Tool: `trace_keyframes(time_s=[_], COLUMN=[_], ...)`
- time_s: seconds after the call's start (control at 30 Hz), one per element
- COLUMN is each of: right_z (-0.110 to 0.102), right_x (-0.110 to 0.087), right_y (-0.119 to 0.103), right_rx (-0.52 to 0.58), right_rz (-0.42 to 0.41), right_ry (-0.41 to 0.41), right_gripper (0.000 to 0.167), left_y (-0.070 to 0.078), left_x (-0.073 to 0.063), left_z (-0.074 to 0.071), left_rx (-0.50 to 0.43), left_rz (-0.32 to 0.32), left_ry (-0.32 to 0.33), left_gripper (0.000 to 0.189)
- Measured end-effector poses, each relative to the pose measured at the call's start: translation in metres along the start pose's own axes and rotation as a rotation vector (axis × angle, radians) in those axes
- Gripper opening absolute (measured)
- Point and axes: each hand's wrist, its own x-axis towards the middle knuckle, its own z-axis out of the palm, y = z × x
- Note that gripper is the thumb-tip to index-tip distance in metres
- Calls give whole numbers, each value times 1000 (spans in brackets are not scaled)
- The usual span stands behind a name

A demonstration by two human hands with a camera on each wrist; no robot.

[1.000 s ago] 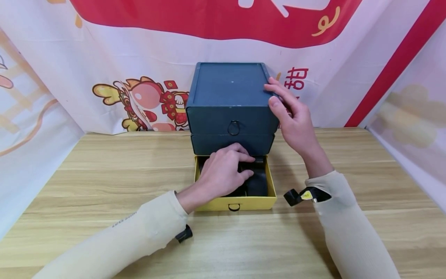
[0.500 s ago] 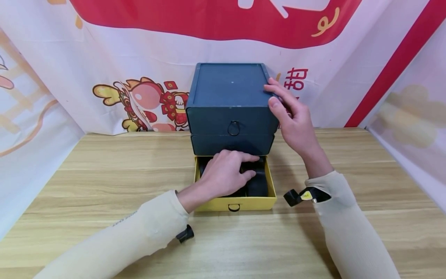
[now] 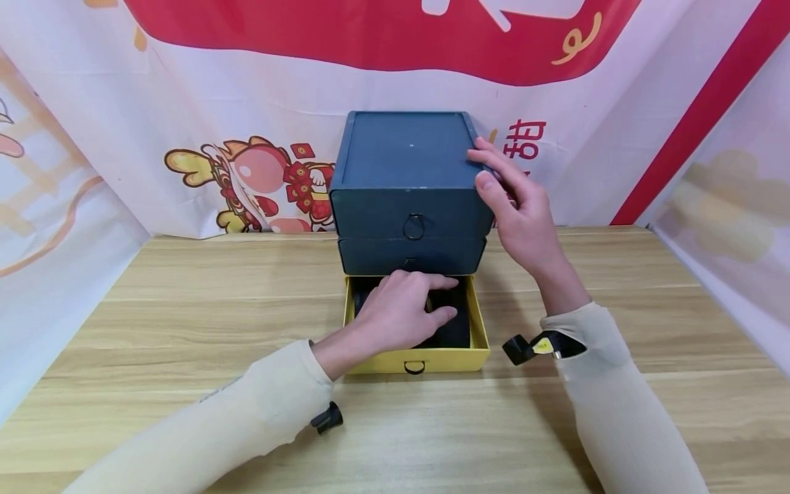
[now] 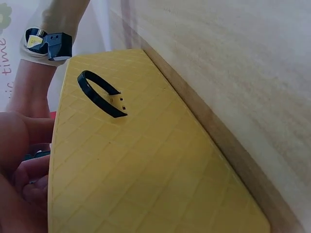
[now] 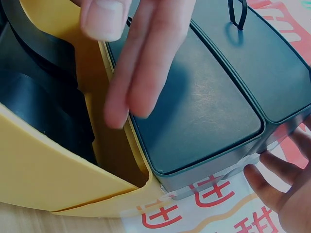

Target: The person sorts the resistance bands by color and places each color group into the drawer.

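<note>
My left hand [image 3: 395,312] reaches over the yellow drawer [image 3: 382,362], thumb and index finger stretched out to the right above black things [image 3: 455,333] inside. Straight fingers [image 5: 150,73] show in the right wrist view, with nothing between them and the thumb. The other fingers are partly hidden in the head view. Dark, smooth things [image 5: 34,111] fill part of the drawer; their kind cannot be told. With its fingers spread, my right hand [image 3: 524,213] rests against the upper right corner of the dark blue drawer unit [image 3: 407,151].
Two blue drawer fronts stand above the pulled-out yellow one, the upper with a black ring pull [image 3: 414,226]. Another black loop pull [image 4: 99,94] sits on the yellow front. Behind hangs a printed cloth [image 3: 259,89]; beneath everything lies a wooden table [image 3: 204,309].
Over the last second my left hand has shifted slightly toward me and its thumb has moved right. The black thing at the drawer's right has slid a little left. My right hand has stayed put.
</note>
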Motion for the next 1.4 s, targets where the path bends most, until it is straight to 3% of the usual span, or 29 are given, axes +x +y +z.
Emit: trace_keyframes(time_s=[0.2,0.4,0.57,0.67,0.87,1.03,1.23,1.4], right_z=[-1,0,1,1,-1,-1,-1,0], right_x=[0,-1,-1,-1,-2,-3,-3,-2], right_y=[0,1,1,1,2,2,1,0], right_rx=[-4,-4,-3,-3,-7,-11,-9,4], right_rz=[8,7,11,15,19,22,17,11], right_ry=[-1,-2,-4,-6,-7,-5,-4,-4], right_gripper=[43,44,44,44,45,46,46,45], left_y=[-1,3,2,1,-7,-14,-18,-20], left_x=[-14,-46,-77,-91,-102,-102,-104,-103], left_z=[-6,-15,-13,-7,12,28,37,40], left_rx=[-48,-270,-516,-613,-732,-770,-725,-718], left_rz=[34,-42,-200,-299,-373,-396,-458,-462], left_ry=[127,217,141,94,23,1,-38,-17], left_gripper=[35,23,19,20,24,25,28,30])
